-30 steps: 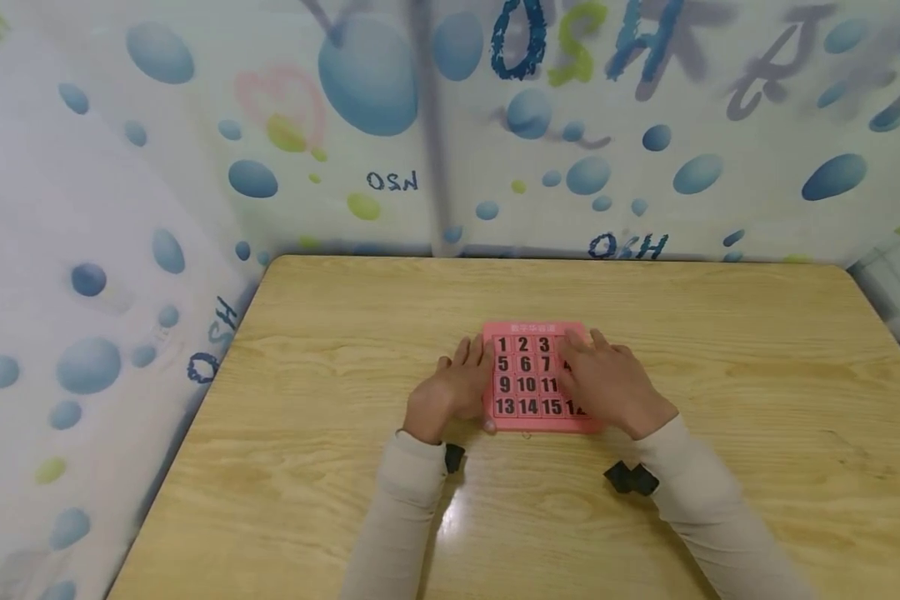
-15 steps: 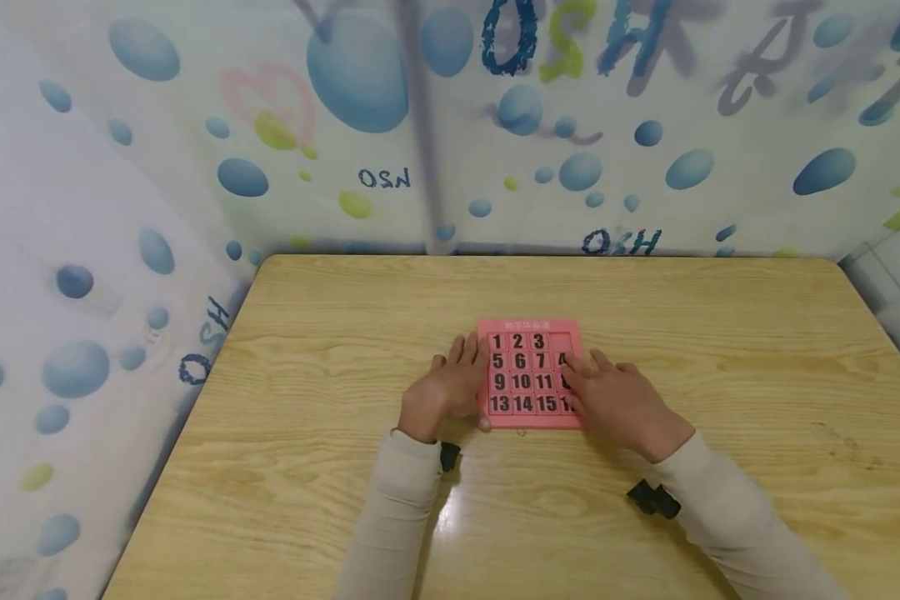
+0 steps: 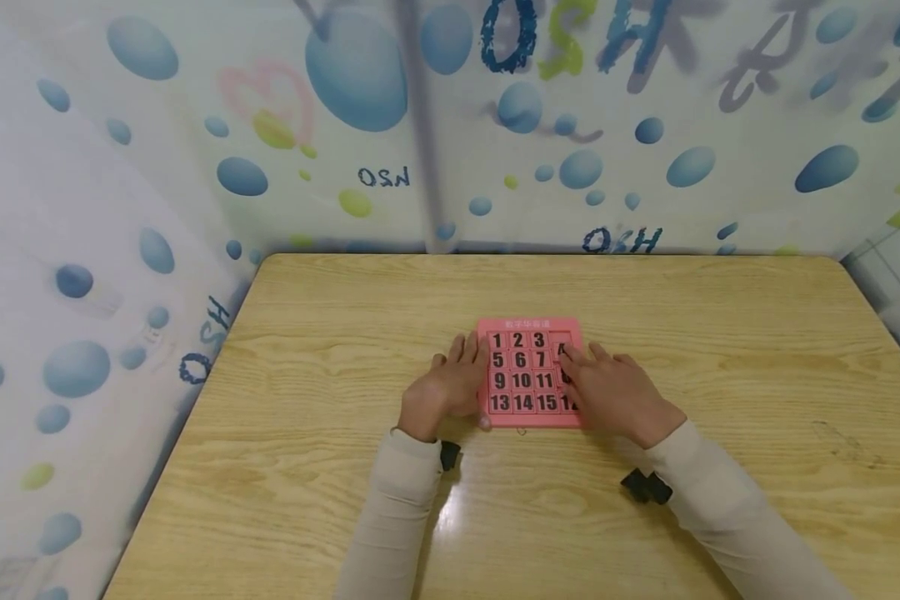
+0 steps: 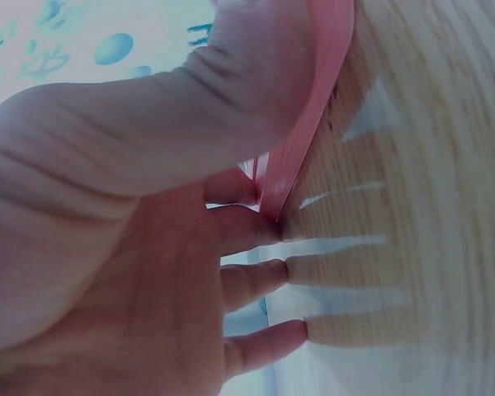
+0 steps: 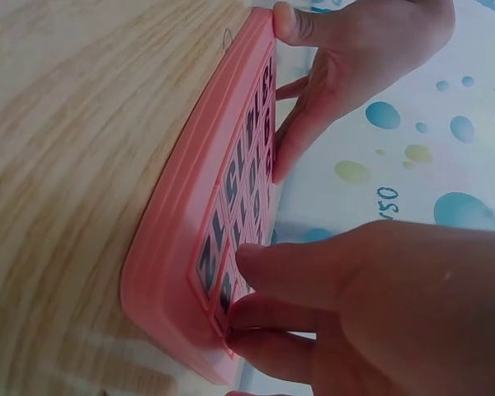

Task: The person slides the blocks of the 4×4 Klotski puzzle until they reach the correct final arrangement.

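Observation:
A pink number sliding puzzle (image 3: 528, 422) lies flat on the table, its black digits facing up. My left hand (image 3: 444, 387) rests along its left side, fingers extended with the thumb at the near left corner. In the left wrist view, the left fingertips (image 4: 295, 332) reach down to the tabletop beside the pink frame. My right hand (image 3: 618, 393) lies over the right edge, fingertips touching the right column. The 4 tile (image 3: 561, 349) sits partway into the top right slot, with a small gap above it. The right fingers partly cover the 8 and 12 tiles.
The wooden table (image 3: 345, 317) extends around the puzzle and meets a wall (image 3: 457, 142) printed with blue and green drops at its far edge. Black wrist-camera mounts (image 3: 647, 487) hang under both light sleeves.
My right hand drew back toward the right edge, uncovering the top right slot, then shifted slightly away from me. The 4 tile slid up partway into that slot. The left hand stays at the left side.

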`<state>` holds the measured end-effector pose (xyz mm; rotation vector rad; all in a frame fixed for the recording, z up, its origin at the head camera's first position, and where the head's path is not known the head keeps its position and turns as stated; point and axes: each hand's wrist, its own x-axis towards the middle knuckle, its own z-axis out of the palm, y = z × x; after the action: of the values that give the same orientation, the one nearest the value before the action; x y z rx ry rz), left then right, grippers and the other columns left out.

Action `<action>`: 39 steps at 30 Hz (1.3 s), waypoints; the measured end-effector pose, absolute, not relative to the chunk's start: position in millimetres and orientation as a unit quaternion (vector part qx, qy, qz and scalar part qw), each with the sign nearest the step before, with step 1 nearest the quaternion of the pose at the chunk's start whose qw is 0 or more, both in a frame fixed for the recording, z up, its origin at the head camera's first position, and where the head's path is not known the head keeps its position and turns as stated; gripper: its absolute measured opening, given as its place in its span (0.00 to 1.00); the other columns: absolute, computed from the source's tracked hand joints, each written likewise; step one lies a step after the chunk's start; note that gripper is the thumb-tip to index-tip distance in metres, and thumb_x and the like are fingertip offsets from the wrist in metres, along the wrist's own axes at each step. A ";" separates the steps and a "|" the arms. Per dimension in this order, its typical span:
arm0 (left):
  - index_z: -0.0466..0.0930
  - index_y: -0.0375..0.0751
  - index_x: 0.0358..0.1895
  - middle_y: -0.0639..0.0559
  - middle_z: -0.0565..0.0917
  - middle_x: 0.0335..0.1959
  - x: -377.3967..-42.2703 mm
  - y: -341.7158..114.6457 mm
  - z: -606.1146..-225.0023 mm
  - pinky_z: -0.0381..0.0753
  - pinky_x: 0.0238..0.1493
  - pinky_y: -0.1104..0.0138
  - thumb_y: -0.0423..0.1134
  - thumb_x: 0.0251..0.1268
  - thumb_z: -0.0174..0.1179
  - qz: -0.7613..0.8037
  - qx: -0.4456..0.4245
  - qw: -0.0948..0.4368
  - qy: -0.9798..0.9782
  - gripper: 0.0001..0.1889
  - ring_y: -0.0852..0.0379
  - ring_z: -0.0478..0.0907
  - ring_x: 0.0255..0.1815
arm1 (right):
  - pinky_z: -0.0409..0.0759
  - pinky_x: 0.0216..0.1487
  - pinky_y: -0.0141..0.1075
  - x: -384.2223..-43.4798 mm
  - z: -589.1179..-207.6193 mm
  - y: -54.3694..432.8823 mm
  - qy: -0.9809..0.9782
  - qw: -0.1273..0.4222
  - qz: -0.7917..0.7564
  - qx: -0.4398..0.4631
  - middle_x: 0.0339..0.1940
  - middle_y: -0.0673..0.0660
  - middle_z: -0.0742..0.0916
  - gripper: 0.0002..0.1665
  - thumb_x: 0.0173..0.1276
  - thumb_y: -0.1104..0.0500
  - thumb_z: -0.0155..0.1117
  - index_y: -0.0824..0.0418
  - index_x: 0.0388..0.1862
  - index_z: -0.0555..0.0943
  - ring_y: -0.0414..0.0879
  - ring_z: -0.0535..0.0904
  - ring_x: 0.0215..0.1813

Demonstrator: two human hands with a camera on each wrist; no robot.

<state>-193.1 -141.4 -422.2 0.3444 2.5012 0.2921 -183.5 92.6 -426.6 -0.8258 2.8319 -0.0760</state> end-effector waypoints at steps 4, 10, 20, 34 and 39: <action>0.33 0.39 0.81 0.44 0.34 0.82 -193.0 -141.5 -421.4 0.44 0.80 0.50 0.51 0.51 0.74 0.112 0.129 0.296 0.940 0.64 0.45 0.30 0.82 | 0.75 0.58 0.63 -188.6 -425.3 90.5 0.957 0.099 -0.027 -0.270 0.69 0.65 0.76 0.27 0.75 0.52 0.57 0.65 0.67 0.75 0.70 0.70 0.69; 0.32 0.40 0.81 0.44 0.32 0.82 -193.6 -140.7 -421.7 0.44 0.80 0.50 0.51 0.51 0.74 0.111 0.126 0.303 0.938 0.65 0.46 0.29 0.82 | 0.78 0.55 0.62 -195.2 -426.1 89.2 0.960 0.084 -0.018 -0.265 0.66 0.65 0.80 0.25 0.74 0.54 0.58 0.64 0.64 0.78 0.69 0.73 0.66; 0.30 0.41 0.81 0.44 0.32 0.82 -193.3 -139.5 -422.9 0.43 0.80 0.51 0.51 0.52 0.73 0.108 0.124 0.307 0.937 0.65 0.46 0.28 0.82 | 0.77 0.55 0.63 -200.1 -429.9 90.0 0.961 0.079 -0.036 -0.263 0.67 0.65 0.79 0.24 0.74 0.55 0.58 0.65 0.64 0.78 0.71 0.71 0.67; 0.31 0.41 0.81 0.44 0.33 0.82 -192.5 -140.0 -422.5 0.44 0.80 0.51 0.51 0.52 0.73 0.105 0.126 0.303 0.939 0.64 0.46 0.29 0.82 | 0.73 0.60 0.65 -182.9 -423.3 100.7 0.960 0.084 -0.049 -0.264 0.71 0.65 0.75 0.29 0.75 0.53 0.57 0.64 0.71 0.72 0.70 0.67 0.71; 0.32 0.40 0.81 0.44 0.33 0.82 -192.4 -140.1 -422.3 0.44 0.80 0.51 0.51 0.53 0.73 0.103 0.126 0.299 0.940 0.64 0.46 0.29 0.82 | 0.75 0.58 0.63 -172.4 -419.1 102.1 0.957 0.077 -0.040 -0.277 0.68 0.64 0.78 0.28 0.73 0.52 0.60 0.64 0.68 0.75 0.69 0.70 0.69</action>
<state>-192.4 -140.1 -422.3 0.3343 2.4968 0.2722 -172.4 102.1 -419.1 -0.8296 2.8679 -0.1184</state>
